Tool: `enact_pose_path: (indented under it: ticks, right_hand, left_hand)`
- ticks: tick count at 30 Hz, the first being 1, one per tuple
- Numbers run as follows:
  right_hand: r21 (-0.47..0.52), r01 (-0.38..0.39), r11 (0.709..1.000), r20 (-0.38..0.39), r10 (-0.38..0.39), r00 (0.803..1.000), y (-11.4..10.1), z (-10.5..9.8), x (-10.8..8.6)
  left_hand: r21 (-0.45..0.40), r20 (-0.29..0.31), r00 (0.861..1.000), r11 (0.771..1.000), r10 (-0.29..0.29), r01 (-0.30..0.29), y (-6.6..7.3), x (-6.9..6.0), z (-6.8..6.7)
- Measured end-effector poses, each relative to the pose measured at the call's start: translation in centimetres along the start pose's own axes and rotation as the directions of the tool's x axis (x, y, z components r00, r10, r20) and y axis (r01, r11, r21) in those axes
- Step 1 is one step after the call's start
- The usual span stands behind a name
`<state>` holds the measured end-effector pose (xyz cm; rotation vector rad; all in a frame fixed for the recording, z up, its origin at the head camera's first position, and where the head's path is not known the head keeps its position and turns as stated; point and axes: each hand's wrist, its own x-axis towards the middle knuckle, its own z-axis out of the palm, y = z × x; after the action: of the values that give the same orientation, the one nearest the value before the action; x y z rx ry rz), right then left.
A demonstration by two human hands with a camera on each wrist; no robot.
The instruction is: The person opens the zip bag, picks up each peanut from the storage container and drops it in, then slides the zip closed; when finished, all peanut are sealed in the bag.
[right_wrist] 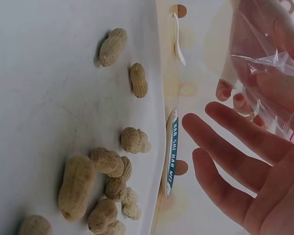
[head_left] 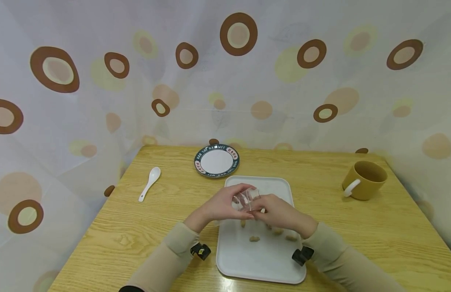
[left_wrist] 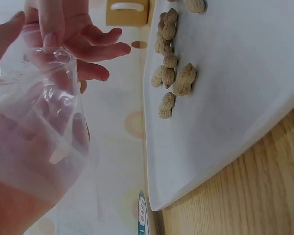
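A clear plastic bag (head_left: 246, 198) is between both hands above the white tray (head_left: 258, 263). My left hand (head_left: 222, 204) holds the bag with fingers and thumb on either side of it; in the left wrist view the palm shows through the film. My right hand (head_left: 280, 212) pinches the bag's edge between thumb and index finger, while its other fingers spread out. Red strips run along the bag's mouth near that hand. Unshelled peanuts (right_wrist: 77, 187) lie scattered and partly heaped on the tray below; the hands hide some of them in the head view.
Behind the tray lies a round plate (head_left: 216, 161) with a dark green lettered rim. At the left is a white spoon (head_left: 150, 183). A mustard-yellow mug (head_left: 365, 180) with a white handle stands at the far right. A patterned cloth hangs around the wooden table (head_left: 112, 239).
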<state>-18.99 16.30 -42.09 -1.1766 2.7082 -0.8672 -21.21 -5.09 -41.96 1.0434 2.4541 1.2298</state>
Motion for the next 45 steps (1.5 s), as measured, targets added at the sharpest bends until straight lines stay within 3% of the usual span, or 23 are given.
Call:
enact_pose_path:
  ticks: [5,9,17,29,39,45]
  right_hand:
    - [-0.007,0.034,0.999,-0.011,-0.034,0.999,0.2,-0.1,0.1]
    - [0.047,0.047,0.998,-0.053,-0.044,0.998,0.7,-0.1,-0.1]
    - [0.118,0.016,0.993,-0.187,0.006,0.982,1.6,-1.0,-0.9]
    - [0.105,-0.175,0.979,-0.173,0.191,0.966,3.6,-1.1,-1.9]
    - [0.086,-0.218,0.972,-0.16,0.229,0.96,5.4,-1.5,-2.0]
    - [0.084,-0.236,0.968,-0.139,0.246,0.959,6.5,-1.6,-1.9]
  left_hand:
    - [0.011,-0.034,0.999,1.0,0.009,-0.009,-0.6,0.0,-0.1]
    - [0.004,-0.047,0.998,0.999,0.034,-0.034,-1.0,-0.1,-0.4]
    - [0.012,-0.073,0.997,1.0,-0.021,0.022,-1.8,-0.8,-1.2]
    - [0.075,-0.056,0.994,0.992,-0.098,0.102,-2.3,-1.5,-1.2]
    - [0.095,-0.07,0.988,0.985,-0.134,0.141,-2.3,-1.5,-1.3]
    - [0.099,-0.056,0.993,0.99,-0.099,0.105,-2.7,-1.4,-1.4]
